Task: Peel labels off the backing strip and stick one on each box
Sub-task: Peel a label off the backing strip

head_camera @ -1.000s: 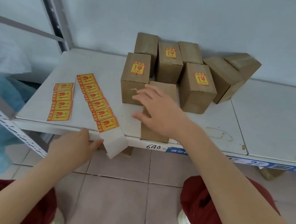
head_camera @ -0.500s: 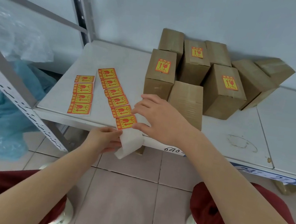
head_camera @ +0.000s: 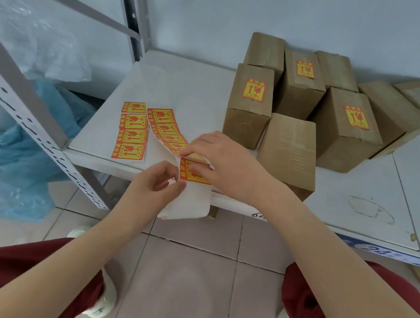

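**Entry: peel of the next label under way**

White shelf board (head_camera: 187,86) in a grey metal rack against a pale wall, tiled floor below, blue plastic bag (head_camera: 14,169) to the left.

Change: a second ago the right hand (head_camera: 225,161) lay on the plain brown cardboard front box (head_camera: 288,149). It has since crossed to the long white backing strip (head_camera: 191,202) at the shelf edge. Its thumb and fingers now curl in a pinch on the red-and-yellow end label (head_camera: 190,173). The left hand (head_camera: 155,186) still grips the bare tail of the strip, fingers curled, and has raised it clear of the board, so the strip buckles.

Judgement: the peel has begun. The label looks meant for the front box, which stands just beside the right hand.

Counts:
- Boxes: eight. Three show a label, five show none.
- Short strip (head_camera: 132,132): four labels, lying flat and untouched.
- Long strip: at least four labels show. The right hand hides the rest.
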